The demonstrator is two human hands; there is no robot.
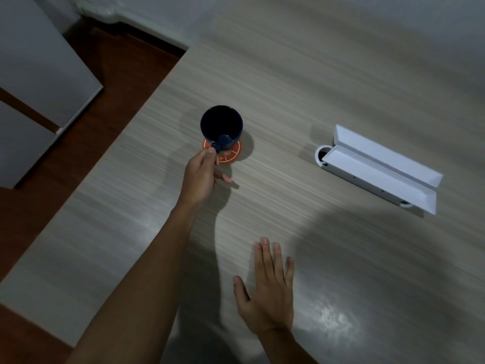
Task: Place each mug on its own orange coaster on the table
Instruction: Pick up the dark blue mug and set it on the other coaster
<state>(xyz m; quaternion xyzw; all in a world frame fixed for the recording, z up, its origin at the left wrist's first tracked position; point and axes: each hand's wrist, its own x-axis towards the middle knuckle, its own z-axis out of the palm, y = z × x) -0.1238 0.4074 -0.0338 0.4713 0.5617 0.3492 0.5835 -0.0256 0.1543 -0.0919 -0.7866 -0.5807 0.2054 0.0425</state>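
A dark blue mug (221, 126) stands upright on an orange coaster (231, 156) with white lines, toward the left of the wooden table (301, 82). My left hand (203, 177) reaches out to it and pinches the mug's handle between thumb and fingers. The mug covers most of the coaster; only its near edge shows. My right hand (267, 290) lies flat and open on the table near the front, palm down, holding nothing. No other mug or coaster is in view.
A white open cable box (380, 169) with a round grommet hole sits at the right of the table. The table's left edge runs diagonally; beyond it is dark red floor and a grey cabinet (34, 82).
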